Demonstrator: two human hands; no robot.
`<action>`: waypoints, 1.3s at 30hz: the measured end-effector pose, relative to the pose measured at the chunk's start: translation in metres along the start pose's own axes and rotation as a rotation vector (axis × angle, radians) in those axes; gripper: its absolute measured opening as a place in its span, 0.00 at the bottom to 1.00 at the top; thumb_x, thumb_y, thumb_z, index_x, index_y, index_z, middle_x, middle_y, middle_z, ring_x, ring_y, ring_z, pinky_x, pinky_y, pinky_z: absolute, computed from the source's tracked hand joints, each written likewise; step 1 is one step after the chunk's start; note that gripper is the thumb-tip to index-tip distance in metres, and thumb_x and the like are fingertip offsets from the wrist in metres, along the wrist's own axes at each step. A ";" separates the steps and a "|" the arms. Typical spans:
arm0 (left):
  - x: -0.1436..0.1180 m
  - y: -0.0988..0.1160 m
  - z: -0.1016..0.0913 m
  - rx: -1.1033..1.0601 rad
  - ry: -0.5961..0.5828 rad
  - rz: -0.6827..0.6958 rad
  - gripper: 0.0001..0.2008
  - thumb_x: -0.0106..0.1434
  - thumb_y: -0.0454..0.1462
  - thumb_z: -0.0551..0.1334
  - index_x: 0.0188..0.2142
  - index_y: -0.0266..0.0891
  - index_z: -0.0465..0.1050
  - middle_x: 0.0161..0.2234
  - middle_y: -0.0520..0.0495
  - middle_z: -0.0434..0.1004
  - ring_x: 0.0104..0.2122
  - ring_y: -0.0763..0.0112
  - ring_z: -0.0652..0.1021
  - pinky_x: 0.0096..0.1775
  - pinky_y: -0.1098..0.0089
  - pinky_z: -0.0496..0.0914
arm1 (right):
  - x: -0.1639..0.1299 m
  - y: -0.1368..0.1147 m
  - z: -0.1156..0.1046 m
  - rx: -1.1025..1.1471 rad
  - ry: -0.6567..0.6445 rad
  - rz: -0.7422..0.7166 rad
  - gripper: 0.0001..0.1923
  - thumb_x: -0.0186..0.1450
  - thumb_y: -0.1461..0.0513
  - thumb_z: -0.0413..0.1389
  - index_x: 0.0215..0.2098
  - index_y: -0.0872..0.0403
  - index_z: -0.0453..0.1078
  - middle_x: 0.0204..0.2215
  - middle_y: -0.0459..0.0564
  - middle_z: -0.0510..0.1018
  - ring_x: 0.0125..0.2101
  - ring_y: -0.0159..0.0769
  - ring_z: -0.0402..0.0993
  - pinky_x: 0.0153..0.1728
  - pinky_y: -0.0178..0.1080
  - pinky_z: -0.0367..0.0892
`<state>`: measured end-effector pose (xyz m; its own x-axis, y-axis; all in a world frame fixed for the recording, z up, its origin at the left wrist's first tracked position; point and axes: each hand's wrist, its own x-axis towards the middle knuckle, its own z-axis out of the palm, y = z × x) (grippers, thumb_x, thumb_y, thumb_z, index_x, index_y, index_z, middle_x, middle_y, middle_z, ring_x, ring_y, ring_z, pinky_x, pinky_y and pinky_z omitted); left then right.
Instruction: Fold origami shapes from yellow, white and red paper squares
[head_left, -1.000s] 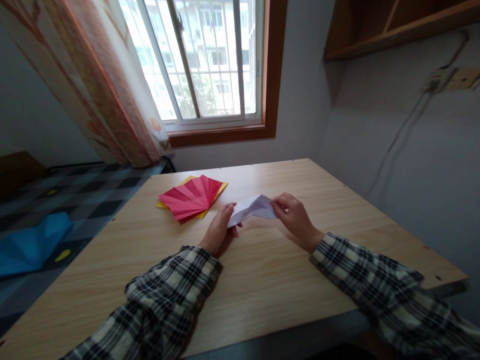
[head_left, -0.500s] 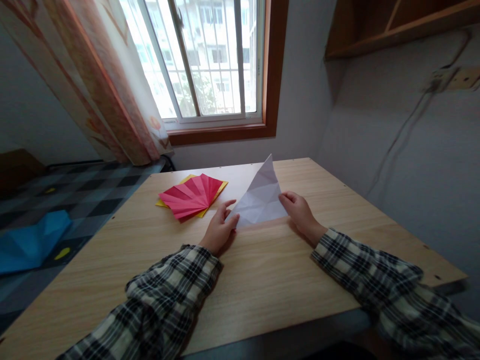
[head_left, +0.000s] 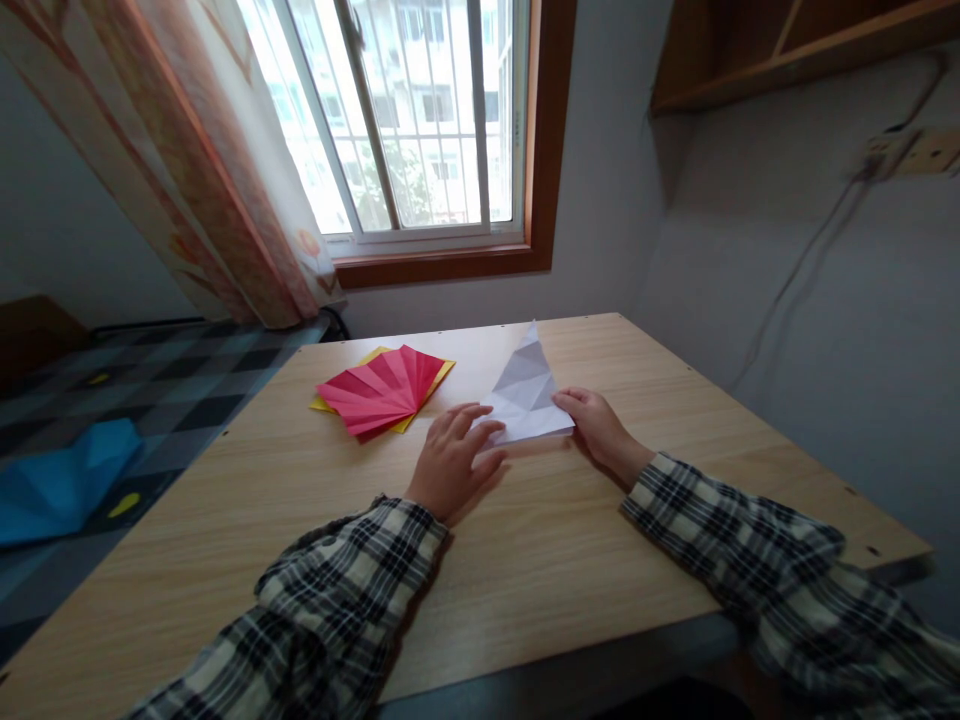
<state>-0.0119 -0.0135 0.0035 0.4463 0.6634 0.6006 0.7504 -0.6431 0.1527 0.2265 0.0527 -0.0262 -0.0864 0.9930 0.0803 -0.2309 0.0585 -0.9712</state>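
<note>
A creased white sheet of paper, folded to a triangular shape with its tip pointing away from me, is at the middle of the wooden table. My right hand pinches its right edge between thumb and fingers. Over the paper's left corner, my left hand has its fingers spread, palm down. Those fingertips overlap the paper's left part; whether they press on it I cannot tell.
A pleated pink paper lies on yellow paper at the table's left back. Blue folded paper rests on a checked bed cover at left. A window and a wall shelf are beyond.
My left hand has released the paper's left corner, turned palm down and moved right over it with spread fingers. The paper lies lower and flatter. My right hand keeps its pinch.
</note>
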 end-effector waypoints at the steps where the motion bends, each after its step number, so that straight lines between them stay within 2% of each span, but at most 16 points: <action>1: 0.001 0.000 -0.001 -0.021 -0.024 0.001 0.09 0.67 0.41 0.61 0.45 0.44 0.76 0.49 0.44 0.78 0.52 0.56 0.74 0.56 0.53 0.65 | 0.000 0.001 0.000 -0.007 0.001 0.006 0.16 0.53 0.52 0.66 0.29 0.56 0.75 0.24 0.46 0.77 0.24 0.32 0.68 0.26 0.34 0.61; 4: 0.004 -0.001 -0.002 -0.086 -0.080 -0.033 0.08 0.68 0.40 0.59 0.40 0.47 0.79 0.41 0.47 0.82 0.48 0.57 0.76 0.54 0.54 0.64 | -0.001 0.002 0.000 -0.031 -0.002 0.007 0.15 0.54 0.52 0.65 0.28 0.56 0.74 0.22 0.44 0.75 0.22 0.30 0.66 0.23 0.33 0.59; 8: 0.005 -0.001 -0.003 -0.138 -0.075 -0.123 0.09 0.67 0.41 0.60 0.38 0.47 0.80 0.40 0.45 0.83 0.47 0.56 0.77 0.54 0.53 0.65 | -0.002 0.001 0.000 -0.065 -0.024 -0.001 0.16 0.54 0.51 0.65 0.29 0.56 0.74 0.24 0.46 0.76 0.24 0.32 0.68 0.24 0.33 0.62; 13: 0.003 -0.001 -0.003 -0.199 -0.046 -0.197 0.09 0.66 0.42 0.60 0.37 0.44 0.79 0.38 0.44 0.82 0.40 0.59 0.78 0.46 0.59 0.70 | -0.005 -0.004 0.004 -0.089 -0.041 0.027 0.17 0.54 0.50 0.65 0.29 0.56 0.73 0.23 0.46 0.75 0.24 0.31 0.67 0.25 0.34 0.63; 18: 0.002 -0.005 -0.002 -0.183 0.029 -0.389 0.12 0.67 0.44 0.59 0.35 0.43 0.79 0.34 0.45 0.82 0.36 0.60 0.78 0.41 0.62 0.69 | -0.006 -0.006 0.006 -0.081 -0.107 0.015 0.21 0.58 0.46 0.61 0.26 0.56 0.70 0.19 0.44 0.70 0.21 0.29 0.65 0.24 0.33 0.63; 21: 0.003 -0.009 -0.001 -0.308 0.076 -0.495 0.12 0.66 0.45 0.59 0.35 0.42 0.79 0.34 0.47 0.81 0.34 0.63 0.78 0.38 0.64 0.70 | -0.006 -0.005 0.005 -0.099 -0.138 0.007 0.24 0.60 0.43 0.59 0.30 0.56 0.71 0.22 0.45 0.73 0.22 0.30 0.67 0.24 0.34 0.63; 25: 0.006 -0.008 -0.003 -0.454 0.136 -0.553 0.12 0.64 0.45 0.61 0.33 0.41 0.78 0.32 0.48 0.80 0.31 0.66 0.77 0.35 0.67 0.71 | -0.006 -0.004 0.005 -0.115 -0.170 0.012 0.25 0.61 0.41 0.58 0.34 0.55 0.73 0.24 0.46 0.74 0.23 0.31 0.68 0.25 0.34 0.64; 28: 0.008 -0.005 -0.006 -0.494 0.182 -0.582 0.11 0.63 0.45 0.61 0.32 0.41 0.77 0.31 0.49 0.80 0.31 0.66 0.77 0.35 0.68 0.71 | -0.006 -0.007 0.006 -0.100 -0.185 0.022 0.22 0.61 0.44 0.60 0.36 0.55 0.73 0.25 0.46 0.75 0.24 0.31 0.69 0.25 0.34 0.65; 31: 0.009 -0.004 -0.008 -0.535 0.227 -0.626 0.11 0.62 0.45 0.62 0.32 0.41 0.77 0.31 0.49 0.79 0.33 0.65 0.76 0.35 0.69 0.71 | -0.008 -0.010 0.008 -0.058 -0.181 0.055 0.18 0.60 0.51 0.62 0.42 0.55 0.73 0.31 0.49 0.79 0.28 0.34 0.74 0.28 0.35 0.68; 33: 0.009 -0.006 -0.007 -0.555 0.257 -0.661 0.12 0.61 0.46 0.62 0.32 0.41 0.76 0.31 0.49 0.79 0.34 0.64 0.76 0.36 0.68 0.71 | -0.009 -0.011 0.008 -0.051 -0.137 0.080 0.22 0.59 0.56 0.61 0.50 0.54 0.69 0.30 0.48 0.79 0.28 0.35 0.74 0.28 0.36 0.68; 35: 0.008 -0.011 -0.005 -0.577 0.291 -0.696 0.13 0.61 0.47 0.62 0.33 0.40 0.75 0.31 0.49 0.78 0.33 0.65 0.76 0.36 0.68 0.70 | -0.009 -0.010 0.006 -0.081 -0.083 0.085 0.30 0.57 0.60 0.60 0.57 0.54 0.63 0.25 0.43 0.75 0.25 0.34 0.72 0.26 0.36 0.66; 37: 0.007 -0.016 -0.001 -0.609 0.325 -0.733 0.14 0.61 0.48 0.62 0.34 0.40 0.75 0.30 0.50 0.77 0.31 0.66 0.75 0.34 0.69 0.69 | -0.008 -0.009 0.004 -0.123 -0.057 0.072 0.35 0.56 0.62 0.59 0.61 0.55 0.59 0.22 0.39 0.73 0.22 0.32 0.70 0.23 0.34 0.63; 39: 0.006 -0.020 0.002 -0.662 0.355 -0.764 0.15 0.61 0.48 0.62 0.35 0.39 0.75 0.29 0.51 0.75 0.29 0.68 0.73 0.32 0.70 0.68 | -0.007 -0.009 0.003 -0.142 -0.048 0.060 0.36 0.55 0.63 0.58 0.61 0.54 0.58 0.26 0.41 0.76 0.23 0.32 0.71 0.23 0.34 0.64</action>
<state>-0.0236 0.0041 0.0023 -0.2776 0.8972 0.3434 0.3095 -0.2549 0.9161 0.2261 0.0445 -0.0177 -0.1428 0.9893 0.0286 -0.0852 0.0165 -0.9962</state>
